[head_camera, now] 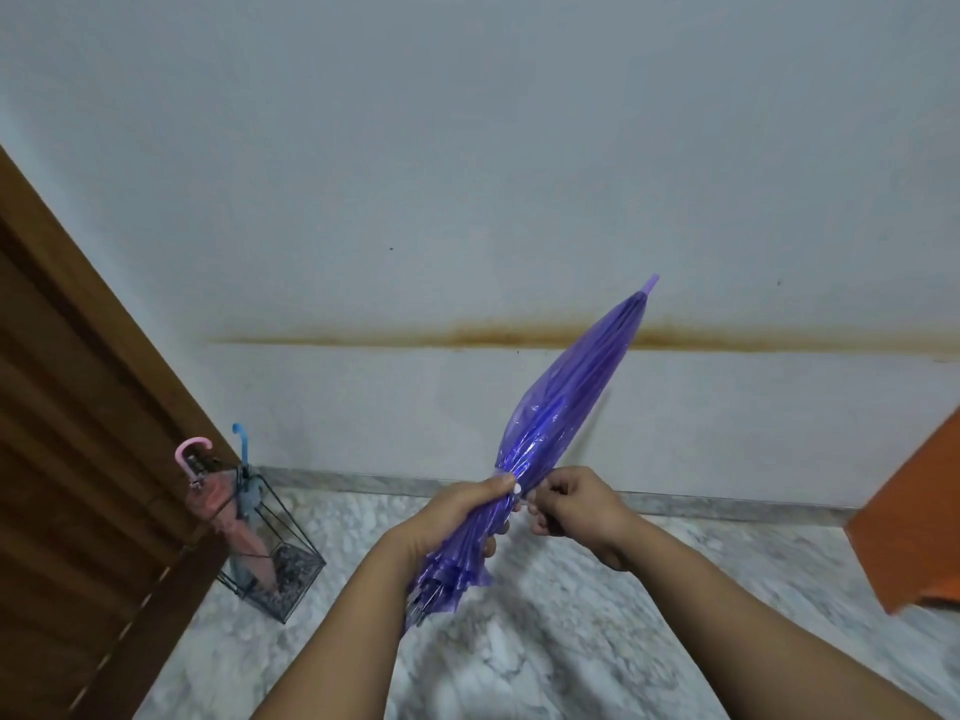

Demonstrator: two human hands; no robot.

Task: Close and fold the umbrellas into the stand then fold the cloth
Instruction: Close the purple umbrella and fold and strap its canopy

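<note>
Here, the left hand [457,517] grips a closed purple umbrella [561,407] around its bunched, slippery plastic folds; just beside it, the right hand [576,504] pinches the strap. Light, best held mid-bundle.

Glossy translucent purple plastic umbrella canopy [558,413]; thin dark wire stand [272,543]; mottled polished stone floor [545,641]; brown wooden door [78,433].

left hand [457,517] gripping, right hand [576,504] pinching
</note>
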